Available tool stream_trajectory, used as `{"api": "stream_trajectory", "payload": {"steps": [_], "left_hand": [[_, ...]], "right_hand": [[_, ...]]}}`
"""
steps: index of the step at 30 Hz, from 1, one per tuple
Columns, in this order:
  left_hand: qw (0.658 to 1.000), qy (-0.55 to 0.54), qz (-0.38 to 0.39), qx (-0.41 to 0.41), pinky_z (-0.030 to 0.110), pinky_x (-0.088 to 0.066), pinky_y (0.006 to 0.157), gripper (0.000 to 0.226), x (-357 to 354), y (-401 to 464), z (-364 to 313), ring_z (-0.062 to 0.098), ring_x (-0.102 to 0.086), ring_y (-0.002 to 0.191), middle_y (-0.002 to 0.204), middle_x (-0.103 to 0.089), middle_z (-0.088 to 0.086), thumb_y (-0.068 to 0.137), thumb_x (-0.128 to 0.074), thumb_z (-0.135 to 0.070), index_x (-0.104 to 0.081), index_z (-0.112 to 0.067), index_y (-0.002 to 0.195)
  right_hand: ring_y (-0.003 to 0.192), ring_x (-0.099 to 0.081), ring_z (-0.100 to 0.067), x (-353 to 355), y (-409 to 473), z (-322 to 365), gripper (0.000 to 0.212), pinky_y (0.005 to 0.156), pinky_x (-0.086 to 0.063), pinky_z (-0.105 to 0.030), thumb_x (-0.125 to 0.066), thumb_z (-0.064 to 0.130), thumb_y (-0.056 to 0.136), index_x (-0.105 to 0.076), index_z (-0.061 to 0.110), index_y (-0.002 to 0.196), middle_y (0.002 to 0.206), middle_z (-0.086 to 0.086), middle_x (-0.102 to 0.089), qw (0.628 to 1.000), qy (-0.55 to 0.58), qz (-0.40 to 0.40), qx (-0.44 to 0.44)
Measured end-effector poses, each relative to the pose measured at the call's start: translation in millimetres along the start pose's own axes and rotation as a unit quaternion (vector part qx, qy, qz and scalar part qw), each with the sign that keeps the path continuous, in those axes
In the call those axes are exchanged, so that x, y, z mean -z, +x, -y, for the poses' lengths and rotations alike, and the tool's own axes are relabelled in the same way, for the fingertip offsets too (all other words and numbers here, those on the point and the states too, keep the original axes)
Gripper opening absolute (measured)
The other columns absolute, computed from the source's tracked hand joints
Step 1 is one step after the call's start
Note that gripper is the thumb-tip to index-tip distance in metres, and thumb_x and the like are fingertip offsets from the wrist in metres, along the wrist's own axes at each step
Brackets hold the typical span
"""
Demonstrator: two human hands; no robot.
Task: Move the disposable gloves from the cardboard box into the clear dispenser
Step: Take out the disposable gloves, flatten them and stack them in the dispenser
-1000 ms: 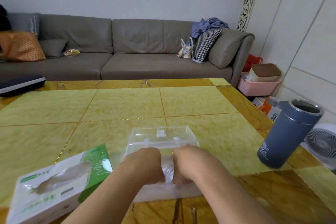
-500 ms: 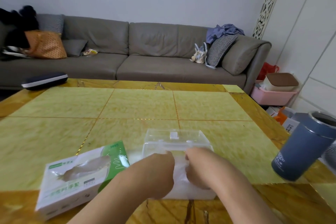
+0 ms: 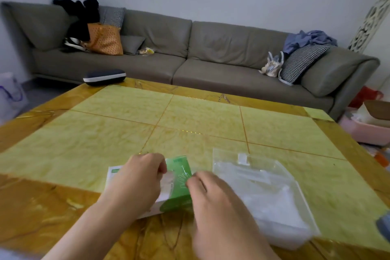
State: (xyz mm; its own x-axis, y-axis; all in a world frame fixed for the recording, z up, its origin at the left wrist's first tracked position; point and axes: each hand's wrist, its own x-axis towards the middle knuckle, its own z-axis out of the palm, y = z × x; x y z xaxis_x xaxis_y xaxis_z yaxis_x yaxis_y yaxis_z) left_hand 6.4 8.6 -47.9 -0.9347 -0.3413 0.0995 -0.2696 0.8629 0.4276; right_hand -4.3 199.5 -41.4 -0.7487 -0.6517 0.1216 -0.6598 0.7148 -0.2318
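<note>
Both hands are now working at the cardboard box [image 3: 178, 183] at lower centre, having left the clear dispenser [image 3: 263, 188]. The left hand [image 3: 137, 181] is curling over the gloves [image 3: 167, 181] in its opening; what the right hand [image 3: 211, 200] fingers are holding I cannot tell. One box, one dispenser.

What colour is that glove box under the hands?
The cardboard box is white with a green end, seen in the head view.

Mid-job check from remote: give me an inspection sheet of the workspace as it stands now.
Surface: yellow-tiled table, amber border.
Job's things: green-and-white cardboard box near the front edge; clear dispenser to its right, whitish gloves inside.
Clutter: dark case at the far left corner; a grey-blue object cut off at the right edge.
Grippers: left hand rests on the box, fingers curled at its opening; right hand at the box's right end, grip hidden.
Cables: nothing seen.
Surroundings: grey sofa with cushions, orange bag; pink bin.
</note>
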Motion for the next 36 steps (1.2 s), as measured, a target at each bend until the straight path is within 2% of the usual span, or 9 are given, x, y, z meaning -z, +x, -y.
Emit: {"api": "stream_trajectory", "payload": {"steps": [4,7,9,13,17,22,28,32,36], "left_hand": [[0.998,0.056,0.012,0.014,0.028,-0.058,0.070,0.028,3,9,21,0.007,-0.062,0.079,0.095,-0.061,-0.015,0.095,-0.059,-0.007,-0.071,-0.031,0.104],[0.997,0.074,-0.008,0.019,0.031,-0.056,0.070,0.017,0,11,22,0.012,-0.061,0.088,0.105,-0.058,-0.015,0.092,-0.072,-0.032,-0.063,-0.034,0.107],[0.996,0.081,-0.018,0.034,0.031,-0.053,0.064,0.022,-3,11,19,0.011,-0.059,0.081,0.096,-0.055,-0.015,0.087,-0.075,-0.046,-0.058,-0.035,0.095],[0.996,0.077,-0.031,0.045,0.027,-0.040,0.055,0.017,-2,12,16,0.010,-0.056,0.072,0.086,-0.055,-0.014,0.092,-0.073,-0.034,-0.059,-0.031,0.084],[0.999,-0.018,-0.023,0.022,0.029,-0.055,0.065,0.017,8,12,20,0.006,-0.063,0.075,0.081,-0.065,-0.014,0.090,-0.077,-0.035,-0.064,-0.033,0.080],[0.994,-0.105,-0.009,0.003,0.011,-0.043,0.057,0.015,21,12,19,-0.002,-0.064,0.069,0.072,-0.071,-0.015,0.092,-0.076,-0.028,-0.070,-0.032,0.079],[0.995,-0.056,-0.060,0.062,0.034,-0.056,0.053,0.021,21,13,21,0.015,-0.063,0.057,0.069,-0.069,-0.007,0.101,-0.059,-0.035,-0.062,-0.029,0.082],[0.998,-0.035,0.017,0.046,0.030,-0.053,0.057,0.031,17,8,17,0.009,-0.064,0.066,0.084,-0.066,-0.009,0.087,-0.074,-0.057,-0.053,-0.035,0.094],[0.998,-0.035,-0.028,0.046,0.029,-0.053,0.055,0.019,15,9,13,0.010,-0.064,0.062,0.073,-0.067,-0.010,0.090,-0.077,-0.036,-0.065,-0.029,0.076]], "right_hand": [[0.112,-0.070,-0.015,-54,11,12,0.049,0.094,-0.058,-0.030,-0.085,0.033,0.064,-0.076,0.026,0.112,0.119,0.004,-0.071,0.998,-0.046,0.024,0.038],[0.102,-0.075,-0.024,-76,14,13,0.048,0.096,-0.060,-0.038,-0.091,0.025,0.049,-0.078,0.018,0.095,0.108,-0.007,-0.077,0.995,-0.098,-0.007,0.032],[0.102,-0.076,-0.026,-78,15,17,0.047,0.094,-0.060,-0.040,-0.092,0.023,0.049,-0.078,0.016,0.093,0.107,-0.010,-0.077,0.992,-0.120,-0.020,0.031],[0.103,-0.076,-0.027,-84,15,14,0.052,0.089,-0.062,-0.039,-0.094,0.025,0.047,-0.078,0.015,0.096,0.108,-0.010,-0.077,0.993,-0.116,-0.021,0.025],[0.103,-0.076,-0.025,-87,12,11,0.054,0.090,-0.062,-0.037,-0.090,0.026,0.044,-0.077,0.017,0.096,0.111,-0.009,-0.077,0.992,-0.110,-0.041,0.043],[0.106,-0.075,-0.024,-92,10,6,0.061,0.092,-0.061,-0.036,-0.092,0.033,0.044,-0.077,0.018,0.101,0.115,-0.008,-0.076,0.990,-0.114,-0.061,0.056],[0.095,-0.076,-0.011,-86,13,5,0.058,0.078,-0.063,-0.025,-0.094,0.045,0.041,-0.082,0.030,0.096,0.105,0.009,-0.077,0.994,-0.078,-0.066,0.041],[0.108,-0.074,-0.024,-92,10,9,0.057,0.093,-0.061,-0.036,-0.092,0.031,0.051,-0.076,0.018,0.104,0.115,-0.008,-0.076,0.990,-0.121,-0.058,0.048],[0.108,-0.074,-0.025,-88,11,11,0.055,0.093,-0.061,-0.037,-0.091,0.029,0.052,-0.076,0.017,0.103,0.114,-0.008,-0.076,0.992,-0.113,-0.041,0.048]]}}
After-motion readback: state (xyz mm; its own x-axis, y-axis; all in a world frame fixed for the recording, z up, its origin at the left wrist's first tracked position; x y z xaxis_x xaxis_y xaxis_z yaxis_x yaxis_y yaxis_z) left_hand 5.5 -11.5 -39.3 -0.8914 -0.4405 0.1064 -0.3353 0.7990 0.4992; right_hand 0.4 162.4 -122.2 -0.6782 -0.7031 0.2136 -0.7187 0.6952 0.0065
